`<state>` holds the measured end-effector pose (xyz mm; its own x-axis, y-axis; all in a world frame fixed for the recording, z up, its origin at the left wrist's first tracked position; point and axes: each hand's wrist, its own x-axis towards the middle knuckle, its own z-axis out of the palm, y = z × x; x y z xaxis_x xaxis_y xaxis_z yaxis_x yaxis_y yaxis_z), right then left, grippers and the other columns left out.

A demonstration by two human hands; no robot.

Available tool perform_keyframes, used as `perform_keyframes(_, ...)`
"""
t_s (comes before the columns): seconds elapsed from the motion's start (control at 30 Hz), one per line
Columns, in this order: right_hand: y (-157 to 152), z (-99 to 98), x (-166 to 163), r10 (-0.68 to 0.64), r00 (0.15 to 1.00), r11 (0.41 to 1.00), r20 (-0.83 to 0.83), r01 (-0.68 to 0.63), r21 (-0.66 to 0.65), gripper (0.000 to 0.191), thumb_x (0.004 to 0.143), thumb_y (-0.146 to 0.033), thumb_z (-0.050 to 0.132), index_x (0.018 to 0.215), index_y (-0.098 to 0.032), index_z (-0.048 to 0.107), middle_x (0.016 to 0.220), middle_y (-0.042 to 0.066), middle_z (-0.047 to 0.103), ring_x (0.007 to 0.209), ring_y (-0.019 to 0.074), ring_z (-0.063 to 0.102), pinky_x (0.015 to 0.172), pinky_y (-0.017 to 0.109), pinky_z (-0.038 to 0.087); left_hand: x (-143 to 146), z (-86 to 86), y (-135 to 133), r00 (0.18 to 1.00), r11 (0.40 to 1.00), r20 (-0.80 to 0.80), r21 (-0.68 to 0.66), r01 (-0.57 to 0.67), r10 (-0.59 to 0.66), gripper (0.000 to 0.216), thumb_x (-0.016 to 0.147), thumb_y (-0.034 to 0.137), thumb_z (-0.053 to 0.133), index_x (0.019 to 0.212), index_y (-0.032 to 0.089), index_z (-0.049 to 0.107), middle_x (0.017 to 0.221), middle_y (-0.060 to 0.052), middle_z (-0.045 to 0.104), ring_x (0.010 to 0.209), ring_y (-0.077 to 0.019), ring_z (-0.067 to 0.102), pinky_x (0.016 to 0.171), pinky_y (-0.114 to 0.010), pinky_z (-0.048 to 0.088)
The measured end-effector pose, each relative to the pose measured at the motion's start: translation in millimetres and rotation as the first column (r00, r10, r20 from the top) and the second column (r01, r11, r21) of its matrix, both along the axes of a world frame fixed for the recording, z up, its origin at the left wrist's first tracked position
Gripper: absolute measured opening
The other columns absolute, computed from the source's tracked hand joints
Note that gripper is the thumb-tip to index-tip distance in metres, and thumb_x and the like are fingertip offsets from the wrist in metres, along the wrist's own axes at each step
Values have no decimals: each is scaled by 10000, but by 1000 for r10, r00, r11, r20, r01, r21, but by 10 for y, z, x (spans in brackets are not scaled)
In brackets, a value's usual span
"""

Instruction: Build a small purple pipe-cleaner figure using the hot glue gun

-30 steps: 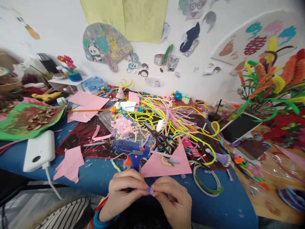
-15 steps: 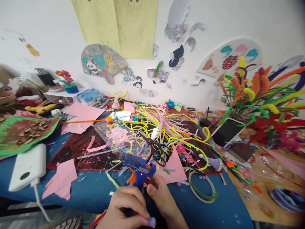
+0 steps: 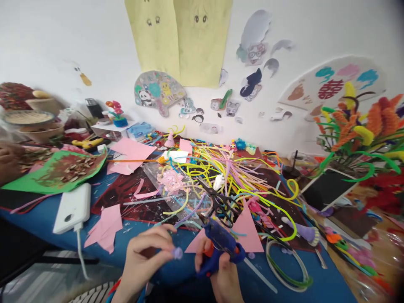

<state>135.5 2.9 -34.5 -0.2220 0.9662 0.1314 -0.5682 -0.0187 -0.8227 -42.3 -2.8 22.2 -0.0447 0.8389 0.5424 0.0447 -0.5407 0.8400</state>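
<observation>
My left hand point(image 3: 150, 252) pinches a small purple fuzzy piece point(image 3: 177, 253) between thumb and fingertips, over the table's front edge. To its right, my right hand point(image 3: 222, 271) is wrapped round the handle of a blue hot glue gun point(image 3: 221, 240). The gun's nozzle points up and to the left, and an orange trigger point(image 3: 208, 248) shows by my fingers. A clear glue stick point(image 3: 260, 275) trails from its rear. Behind the gun lie black scissors point(image 3: 221, 202) and a pink paper sheet point(image 3: 249, 231). The purple piece and the nozzle are apart.
A heap of pipe cleaners point(image 3: 202, 168) covers the mid-table. At left are a white power bank point(image 3: 73, 208) with its cable and a green sheet point(image 3: 34, 181) holding brown pieces; another person's hand point(image 3: 11, 162) is beyond. A phone point(image 3: 328, 189) leans at right.
My right hand has picked up the glue gun and turned it, nozzle up. My left hand has moved left and up with the purple piece. The camera view has swung left.
</observation>
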Motion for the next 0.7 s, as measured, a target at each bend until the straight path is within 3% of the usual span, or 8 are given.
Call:
perform_keyframes(0.07, -21, -51, 14, 14, 999, 1000, -39, -15, -14, 623, 746, -820, 520, 798, -205, 606, 720, 28, 650, 406, 91, 481, 369, 215, 378, -89, -36, 14, 988, 988, 2, 6, -152, 152, 57, 785, 160, 768, 763, 212, 779, 652, -16, 700, 683, -176, 671, 786, -356, 590)
perform_keyframes(0.17, -61, -192, 47, 10, 1000, 1000, -8, -10, -25, 702, 705, -879, 466, 738, -194, 617, 639, 24, 623, 367, 82, 434, 342, 211, 338, -141, -78, 28, 970, 970, -9, 7, -242, 242, 87, 777, 131, 768, 793, 215, 785, 659, -25, 694, 755, -198, 678, 741, -337, 588)
perform_keyframes(0.33, -121, -398, 101, 12, 997, 999, 74, -8, -51, 785, 711, -906, 392, 692, -172, 673, 591, 63, 627, 399, 127, 512, 346, 233, 372, -119, -47, 48, 979, 977, -24, 68, -201, 203, 57, 782, 166, 776, 798, 219, 789, 627, -19, 689, 678, -182, 665, 737, -360, 590)
perform_keyframes(0.57, -157, -440, 113, 26, 991, 998, 130, -18, -64, 790, 751, -875, 394, 683, -159, 719, 575, 77, 637, 419, 144, 549, 374, 255, 453, -118, -34, 46, 989, 987, -20, 71, -141, 143, 122, 780, 126, 775, 838, 233, 786, 715, -24, 725, 705, -177, 667, 761, -362, 581)
perform_keyframes(0.7, -150, -463, 119, 30, 988, 999, 151, -23, -49, 761, 760, -856, 419, 681, -161, 716, 535, 59, 602, 417, 154, 553, 383, 274, 488, -117, -42, 40, 991, 990, -12, 50, -132, 133, 96, 782, 137, 775, 815, 226, 785, 668, -19, 707, 691, -180, 665, 761, -372, 581)
